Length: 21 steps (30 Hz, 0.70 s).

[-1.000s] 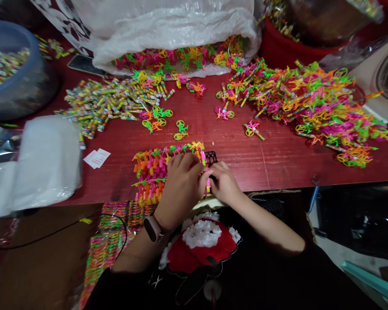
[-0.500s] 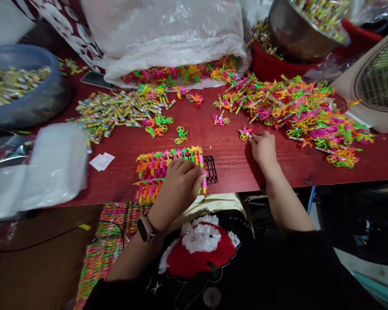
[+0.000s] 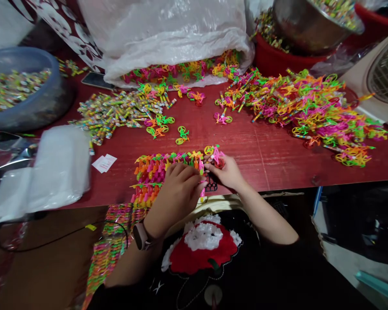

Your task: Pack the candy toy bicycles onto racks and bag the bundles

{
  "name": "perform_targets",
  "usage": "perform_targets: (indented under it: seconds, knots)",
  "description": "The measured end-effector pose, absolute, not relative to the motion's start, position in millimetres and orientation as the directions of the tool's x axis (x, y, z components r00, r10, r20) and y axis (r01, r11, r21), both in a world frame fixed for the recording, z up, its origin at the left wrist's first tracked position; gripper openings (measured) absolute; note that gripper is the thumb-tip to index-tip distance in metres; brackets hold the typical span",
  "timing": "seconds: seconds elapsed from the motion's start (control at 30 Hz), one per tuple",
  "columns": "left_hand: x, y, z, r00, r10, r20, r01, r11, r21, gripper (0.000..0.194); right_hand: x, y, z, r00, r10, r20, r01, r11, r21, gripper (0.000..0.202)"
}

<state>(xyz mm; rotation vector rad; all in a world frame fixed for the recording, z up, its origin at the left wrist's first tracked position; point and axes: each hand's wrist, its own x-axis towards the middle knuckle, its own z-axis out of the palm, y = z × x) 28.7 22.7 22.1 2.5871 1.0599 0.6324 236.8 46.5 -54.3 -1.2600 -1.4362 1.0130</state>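
My left hand (image 3: 183, 187) rests over rows of small bright plastic pieces (image 3: 148, 171) standing in a black grid rack (image 3: 211, 184). Its fingers curl together at the right end of the rows; what lies between the fingertips is too small to make out. Beside them, at the rack's right end, my right hand (image 3: 229, 173) pinches a small pink and yellow plastic toy bicycle (image 3: 217, 154) with its fingers closed. Loose toy bicycles (image 3: 182, 135) lie on the red table just beyond the rows.
A big heap of toy bicycles (image 3: 323, 107) spreads at the right, by a fan heater (image 3: 358, 82). Printed candy tubes (image 3: 119, 114) are piled at the left, near a blue basin (image 3: 51, 94) and clear plastic bags (image 3: 58, 168). Paper slips (image 3: 104, 163) lie nearby.
My right hand has come left and nearer, from beside the heap to the rack, bringing the toy bicycle along. My left hand has stayed over the rows. The view has shifted slightly.
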Motion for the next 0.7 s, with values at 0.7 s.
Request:
perform_targets:
  seconds: [0.7]
  knots:
    - [26.8,20.8,15.0,0.512,0.744,0.430,0.548,-0.668,0.503,0.015,232.4,54.1,-55.3,-0.308,0.939,0.153,0.713,0.334,-0.617,0.023]
